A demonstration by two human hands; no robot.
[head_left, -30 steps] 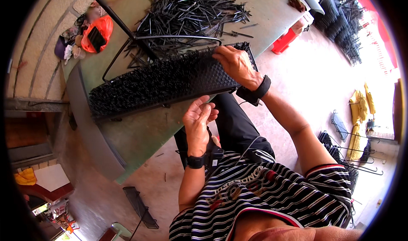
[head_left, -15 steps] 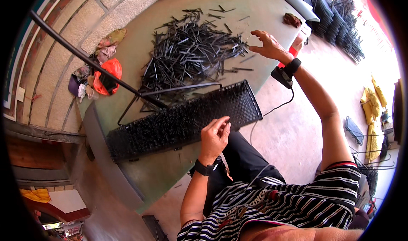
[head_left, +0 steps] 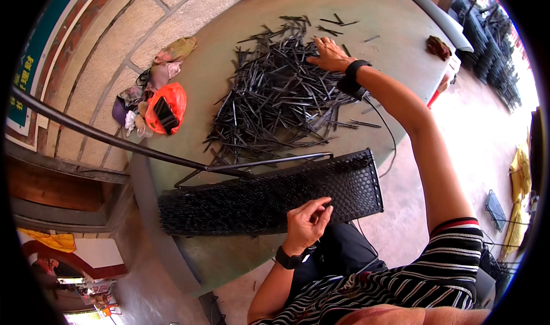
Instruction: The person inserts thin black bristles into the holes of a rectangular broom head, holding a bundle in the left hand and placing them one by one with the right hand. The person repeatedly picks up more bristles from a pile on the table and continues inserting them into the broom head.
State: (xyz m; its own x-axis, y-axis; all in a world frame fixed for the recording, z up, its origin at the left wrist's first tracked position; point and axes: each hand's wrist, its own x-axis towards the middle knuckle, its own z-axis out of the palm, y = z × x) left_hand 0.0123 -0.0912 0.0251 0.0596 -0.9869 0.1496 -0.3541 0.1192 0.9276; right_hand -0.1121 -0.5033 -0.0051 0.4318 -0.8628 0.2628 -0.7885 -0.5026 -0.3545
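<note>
A long black mesh panel (head_left: 358, 190), bristling with short black strips along most of its length, lies at the table's near edge. Over its right part, where the holes show bare, my left hand (head_left: 308, 224) is closed with thumb and fingertips together; anything between them is too small to make out. A heap of loose black strips (head_left: 269, 96) spreads across the table beyond the panel. My right hand (head_left: 331, 55) reaches to the heap's far right side, fingers stretched out and touching or just above the strips. Both wrists wear black bands.
A dark metal rod (head_left: 114, 133) slants in from the left to a thin frame behind the panel. By the stone wall sit an orange plastic bag (head_left: 177, 104) with a dark phone-like thing and crumpled cloths (head_left: 166, 73). A cable (head_left: 392, 133) hangs from my right wrist. Brown cloth (head_left: 438, 47) lies far right.
My right hand has moved left from the table's right side to the strip heap. My left hand stays over the panel, fingers pinched closer. The whole view has shifted.
</note>
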